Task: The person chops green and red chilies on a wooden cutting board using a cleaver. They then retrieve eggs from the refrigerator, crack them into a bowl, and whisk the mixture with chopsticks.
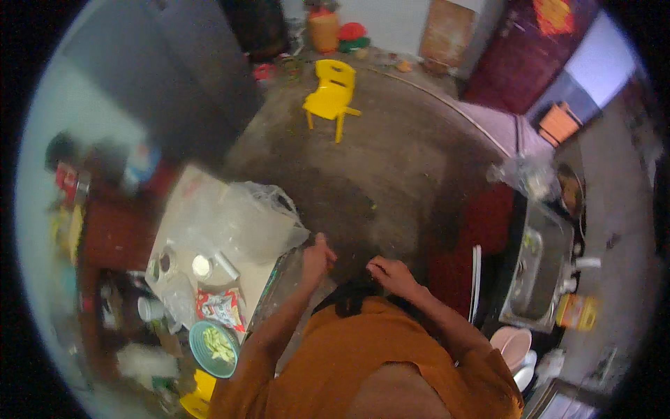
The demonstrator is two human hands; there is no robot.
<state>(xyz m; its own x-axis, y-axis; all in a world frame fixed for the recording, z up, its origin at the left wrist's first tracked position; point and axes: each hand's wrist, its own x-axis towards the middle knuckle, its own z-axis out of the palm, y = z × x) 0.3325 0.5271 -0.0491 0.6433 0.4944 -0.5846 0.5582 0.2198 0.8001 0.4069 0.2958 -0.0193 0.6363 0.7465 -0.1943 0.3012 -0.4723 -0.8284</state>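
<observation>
My left hand (317,260) is in front of my body near the right edge of the table (260,277), fingers slightly apart, with nothing plainly held. A small orange spot shows beside its fingers, too blurred to name. Over the floor, my right hand (391,273) has its fingers curled in, and I see nothing in it. Closest to the left hand lies a large clear plastic bag (235,220), spread over the table. Below it are a small tub of white powder (202,266), a white cylinder (226,265), and a red-and-white packet (220,308). A green basket (194,352) holds pale green cut pieces.
To the right, a counter carries a steel sink (542,272), a yellow jug (576,312) and a pinkish basin (510,345). A yellow plastic chair (331,94) stands on the floor ahead. Another yellow seat (199,395) is at lower left. A hose (450,102) crosses the floor.
</observation>
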